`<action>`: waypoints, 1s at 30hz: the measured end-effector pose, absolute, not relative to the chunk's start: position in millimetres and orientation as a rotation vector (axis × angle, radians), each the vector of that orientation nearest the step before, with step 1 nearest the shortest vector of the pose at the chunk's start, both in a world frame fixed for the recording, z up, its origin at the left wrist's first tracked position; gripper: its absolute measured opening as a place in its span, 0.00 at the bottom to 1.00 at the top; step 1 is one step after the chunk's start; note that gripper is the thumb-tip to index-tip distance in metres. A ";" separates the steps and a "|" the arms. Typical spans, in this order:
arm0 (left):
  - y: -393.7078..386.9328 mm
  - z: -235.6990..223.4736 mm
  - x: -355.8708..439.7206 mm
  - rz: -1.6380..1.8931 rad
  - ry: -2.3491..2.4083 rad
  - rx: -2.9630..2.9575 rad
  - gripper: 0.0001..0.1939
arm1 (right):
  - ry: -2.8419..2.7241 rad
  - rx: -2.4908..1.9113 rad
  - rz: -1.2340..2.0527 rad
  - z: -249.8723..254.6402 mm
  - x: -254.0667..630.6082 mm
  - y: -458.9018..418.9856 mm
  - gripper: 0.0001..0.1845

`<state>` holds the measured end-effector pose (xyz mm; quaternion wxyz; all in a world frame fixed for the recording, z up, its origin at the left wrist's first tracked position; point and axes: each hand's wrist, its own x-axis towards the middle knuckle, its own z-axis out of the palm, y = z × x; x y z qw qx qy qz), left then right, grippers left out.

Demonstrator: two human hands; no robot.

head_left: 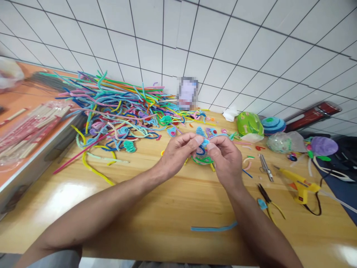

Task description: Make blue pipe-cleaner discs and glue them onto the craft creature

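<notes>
Left hand [181,150] and right hand [227,158] pinch a blue piece [205,142], apparently unfinished; a green coil [129,146] lies formed at left, a blue strip [213,229] uncoiled near.

The pale wooden tabletop [150,208] looks smooth and glossy, catching bright reflections. Fuzzy, matt pipe cleaners [117,100] in many colours contrast with the long, shiny red cylinder [318,116], perhaps metal. The yellow glue gun [299,181] has a smooth plastic body.
</notes>
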<state>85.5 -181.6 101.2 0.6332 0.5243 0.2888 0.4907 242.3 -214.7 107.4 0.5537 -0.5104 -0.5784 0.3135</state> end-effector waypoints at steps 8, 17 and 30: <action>-171.1 114.6 69.8 1.133 0.714 1.745 0.10 | -1.604 -1.289 0.470 118.6 249.0 -217.6 0.06; -177.7 108.1 80.7 1.212 0.762 1.269 0.17 | -1.296 -1.143 0.867 106.3 243.6 -212.4 0.10; -184.2 93.5 92.3 1.150 0.710 0.965 0.23 | -1.310 -1.163 0.855 102.6 237.8 -212.4 0.11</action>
